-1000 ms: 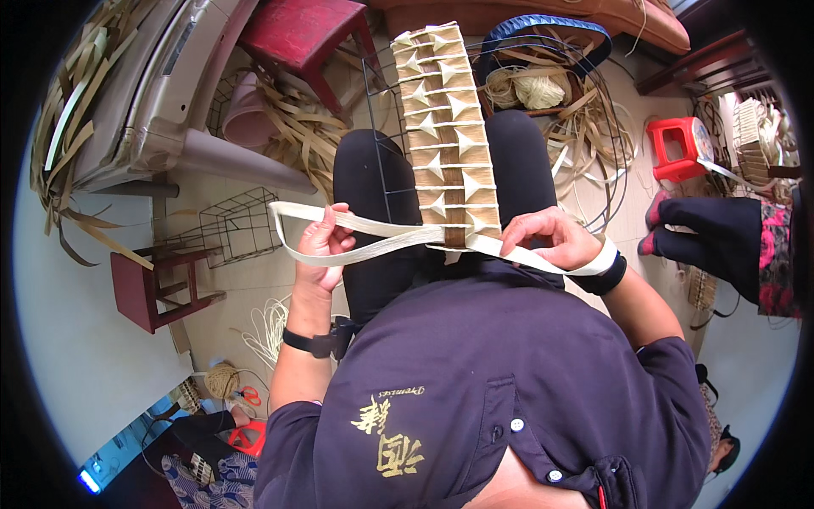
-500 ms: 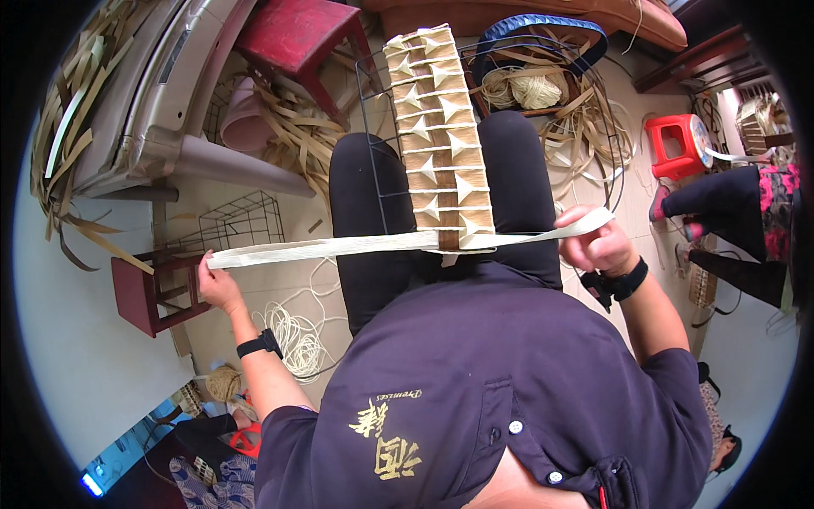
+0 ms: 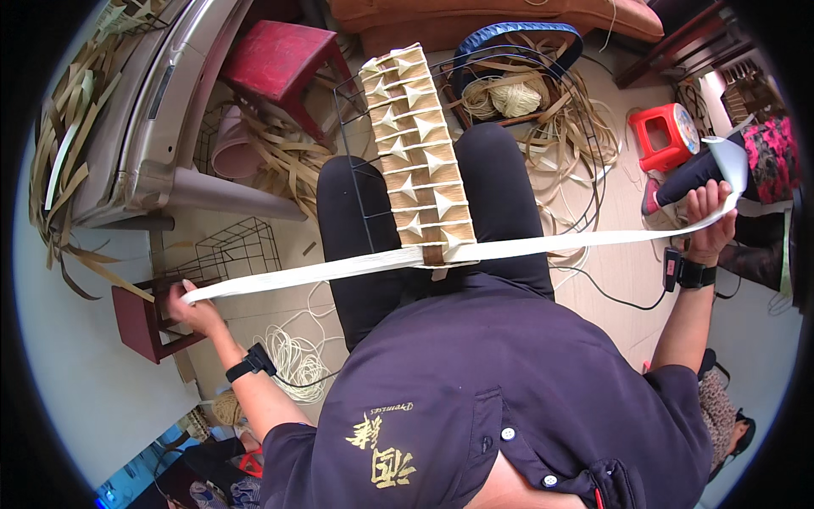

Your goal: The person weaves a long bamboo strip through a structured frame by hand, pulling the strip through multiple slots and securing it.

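Observation:
A woven strip panel [image 3: 395, 148], tan and brown with raised cream points in two rows, lies on a black wire frame [image 3: 365, 222] between my knees. From its near end, flat white strips run out to both sides, almost in line. At the far left, my left hand [image 3: 195, 309] is closed on the end of the left white strip [image 3: 297, 278]. My right hand [image 3: 709, 222], raised out to the right, grips the right white strip [image 3: 585, 243], whose tail curls up beyond the fingers. Both strips look taut. A short brown strip [image 3: 433, 254] shows where they meet.
A red stool [image 3: 281, 59] and a pink bucket [image 3: 237, 146] stand far left, beside heaped tan strips [image 3: 292, 153]. A blue-handled basket [image 3: 519, 38] holds cream yarn balls [image 3: 519, 97]. White cord [image 3: 292, 360] lies coiled on the floor. Another person's leg [image 3: 691, 180] is at right.
My right hand has swung outward to the right, drawing a longer stretch of white strip with it. My left hand has shifted slightly left and nearer. The whole view has tilted a little.

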`<action>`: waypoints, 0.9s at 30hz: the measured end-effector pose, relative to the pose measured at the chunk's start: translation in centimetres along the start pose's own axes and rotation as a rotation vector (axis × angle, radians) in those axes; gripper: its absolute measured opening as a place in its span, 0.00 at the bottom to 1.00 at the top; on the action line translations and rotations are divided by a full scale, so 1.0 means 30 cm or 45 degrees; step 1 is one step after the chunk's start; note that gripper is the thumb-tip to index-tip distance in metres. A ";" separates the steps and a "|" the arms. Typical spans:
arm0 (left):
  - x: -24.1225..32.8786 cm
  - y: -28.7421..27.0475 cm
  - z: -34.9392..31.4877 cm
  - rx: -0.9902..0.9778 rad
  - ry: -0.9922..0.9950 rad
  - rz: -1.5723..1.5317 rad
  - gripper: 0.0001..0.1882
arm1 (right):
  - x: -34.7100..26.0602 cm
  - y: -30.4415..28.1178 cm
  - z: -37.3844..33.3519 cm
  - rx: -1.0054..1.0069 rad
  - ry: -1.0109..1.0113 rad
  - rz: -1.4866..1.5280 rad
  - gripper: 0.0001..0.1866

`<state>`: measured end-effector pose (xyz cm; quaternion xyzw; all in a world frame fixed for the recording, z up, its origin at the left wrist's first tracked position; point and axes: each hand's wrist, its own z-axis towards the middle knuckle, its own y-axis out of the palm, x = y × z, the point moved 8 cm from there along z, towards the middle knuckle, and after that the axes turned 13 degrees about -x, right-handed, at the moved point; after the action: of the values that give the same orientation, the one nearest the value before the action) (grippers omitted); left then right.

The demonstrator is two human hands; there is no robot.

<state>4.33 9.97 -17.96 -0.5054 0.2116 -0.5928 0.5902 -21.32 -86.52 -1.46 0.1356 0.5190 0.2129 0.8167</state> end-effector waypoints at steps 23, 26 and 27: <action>1.169 0.015 -0.466 -1.393 1.025 -0.801 0.25 | 1.089 0.656 0.116 -1.002 0.726 -1.342 0.22; 1.285 0.019 -0.540 -1.399 1.143 -0.677 0.33 | 1.114 0.650 0.127 -0.953 0.718 -1.241 0.16; 1.298 0.032 -0.553 -1.442 1.135 -0.612 0.37 | 1.112 0.651 0.129 -0.933 0.714 -1.178 0.14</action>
<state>-1.19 -31.55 -11.78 -0.4761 0.5861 -0.6539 -0.0459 -9.50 -53.18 -17.54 -0.4496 0.6108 0.0297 0.6510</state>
